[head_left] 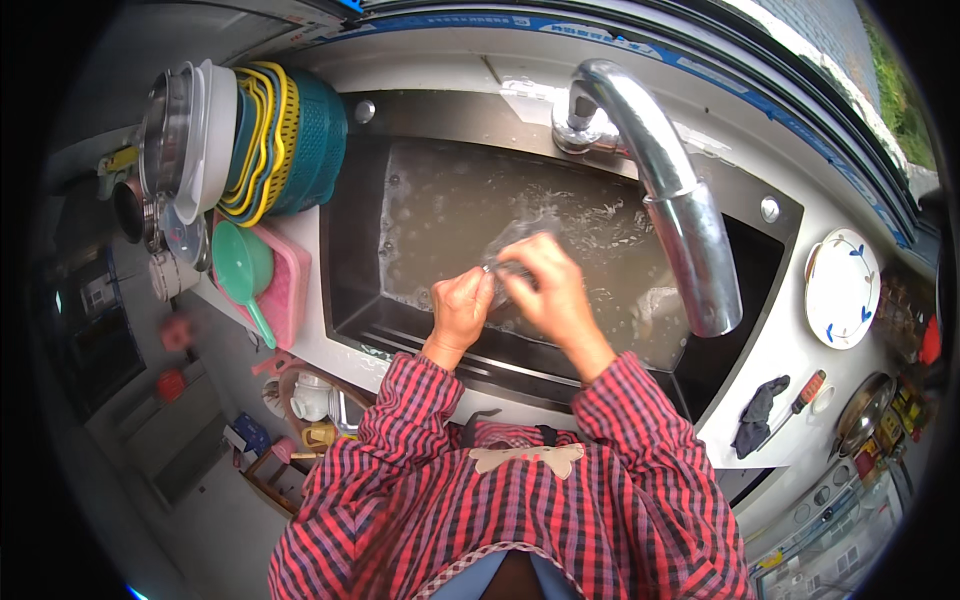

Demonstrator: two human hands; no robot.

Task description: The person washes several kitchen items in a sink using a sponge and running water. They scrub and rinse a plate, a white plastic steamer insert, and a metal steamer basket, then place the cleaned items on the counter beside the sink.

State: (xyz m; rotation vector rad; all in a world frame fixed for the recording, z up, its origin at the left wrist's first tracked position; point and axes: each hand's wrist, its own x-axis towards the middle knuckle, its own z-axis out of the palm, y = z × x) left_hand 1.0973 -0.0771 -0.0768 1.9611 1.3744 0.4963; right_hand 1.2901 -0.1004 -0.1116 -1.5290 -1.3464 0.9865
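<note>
My left hand (460, 308) is closed in a fist over the sink (455, 118), with a small shiny tip showing at its thumb. Close beside it, my right hand (556, 288) has its fingers curled in a pinch and looks slightly blurred. A greyish, see-through blur (522, 238) lies around the right fingers; I cannot make out what it is. Cloudy grey-brown water (445, 195) with bubbles fills much of the sink beneath both hands. Something pale (655, 303) shows in the water near the tap, its kind unclear.
A chrome tap (690, 240) arches over the sink's right side. Stacked colanders and basins (285, 140), a green ladle (243, 262) and a pink tray (290, 290) stand left. White plates (842, 290), a dark cloth (760, 412) and a red-handled screwdriver (808, 392) lie right.
</note>
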